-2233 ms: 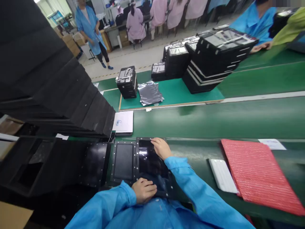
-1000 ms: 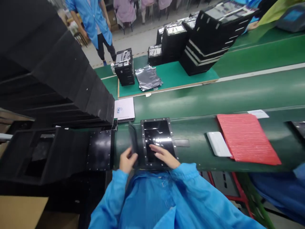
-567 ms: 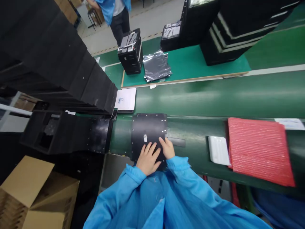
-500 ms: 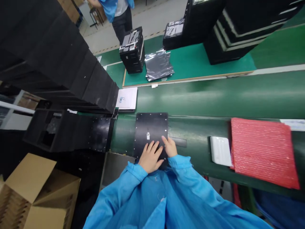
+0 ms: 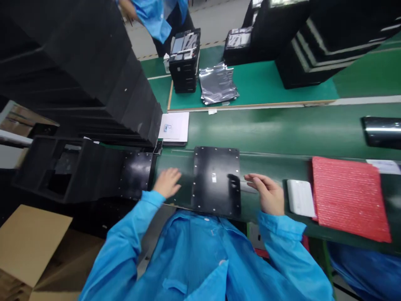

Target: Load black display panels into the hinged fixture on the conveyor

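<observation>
A black flat panel (image 5: 216, 184) with small bright fasteners along its edges and a small white label lies on the green work surface in front of me. My left hand (image 5: 168, 182) hovers to the left of the panel, fingers spread and empty. On the other side, my right hand (image 5: 267, 193) is lifted off the panel, its fingers stretched toward the panel's right edge; nothing shows in it. A thin grey strip (image 5: 248, 187) lies beside the panel, partly behind the right fingers.
Black foam trays (image 5: 103, 79) rise in a tall stack at left. A white block (image 5: 300, 198) and red bubble bags (image 5: 349, 196) lie at right. Papers (image 5: 174, 126), silver bags (image 5: 218, 84) and black units (image 5: 184, 62) are farther back. A person's blue sleeve (image 5: 153, 21) shows across the bench.
Both hands have come off the black panel and moved apart, left hand leftward and right hand rightward. The view has shifted; a shiny black object now shows at the far right.
</observation>
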Tool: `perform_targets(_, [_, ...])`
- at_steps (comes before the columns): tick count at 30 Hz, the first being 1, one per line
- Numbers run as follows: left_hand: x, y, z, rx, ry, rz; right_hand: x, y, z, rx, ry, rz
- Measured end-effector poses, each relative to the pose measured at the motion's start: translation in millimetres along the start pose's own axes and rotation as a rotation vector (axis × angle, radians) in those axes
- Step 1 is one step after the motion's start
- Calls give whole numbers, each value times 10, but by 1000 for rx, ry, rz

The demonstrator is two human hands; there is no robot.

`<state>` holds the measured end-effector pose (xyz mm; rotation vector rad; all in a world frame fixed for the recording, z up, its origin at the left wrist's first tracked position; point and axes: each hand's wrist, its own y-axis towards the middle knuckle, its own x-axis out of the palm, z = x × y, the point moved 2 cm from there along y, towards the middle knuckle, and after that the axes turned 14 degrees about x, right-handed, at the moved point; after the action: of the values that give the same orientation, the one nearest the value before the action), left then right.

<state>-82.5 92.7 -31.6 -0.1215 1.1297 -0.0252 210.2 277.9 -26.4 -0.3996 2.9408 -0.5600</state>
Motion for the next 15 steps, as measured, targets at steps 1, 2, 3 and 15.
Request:
perform_targets(1, [-190, -142, -416, -173, -22, 64, 211, -61, -35, 3, -30, -67])
perform_targets(2, [-347, -319, -808, -396, -60, 178, 459, -134, -51, 9, -61, -149])
perform_targets(3, [-445, -518, -1137, -598, -81, 294, 738, -214, -42, 19, -95, -247])
perform_targets(15, [481, -1659, -1505, -1066, -663, 755, 3402, -370, 1231, 220, -574, -650])
